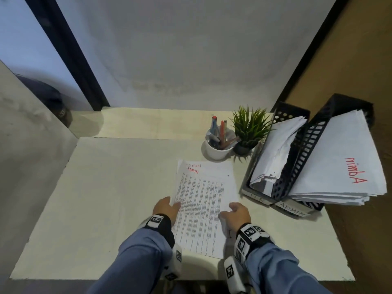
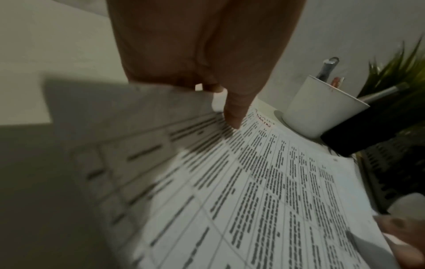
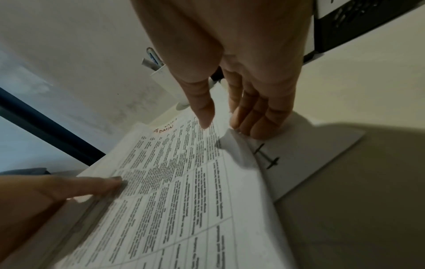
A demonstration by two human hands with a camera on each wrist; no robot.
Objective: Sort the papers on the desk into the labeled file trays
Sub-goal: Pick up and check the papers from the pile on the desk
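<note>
Head view: a small stack of printed papers [image 1: 201,211] lies on the white desk [image 1: 106,198] toward its near edge, right of centre, with "ADMIN" in red at the top of the upper sheets. Left hand [image 1: 166,209] holds the stack's left edge, thumb on the print and fingers curled under the lifted sheets; the left wrist view shows that edge raised off the desk. Right hand [image 1: 237,214] sits at the right edge, fingers straight and together, pressing on a lower sheet while the thumb hovers over the top page; the corner there curls up. Two black file trays [image 1: 297,166] stand at the desk's right edge, both holding paper, the nearer one labelled ADMIN. White cup of pens [image 1: 218,145] and small potted plant [image 1: 248,132] stand toward the far right corner, just beyond the stack.
</note>
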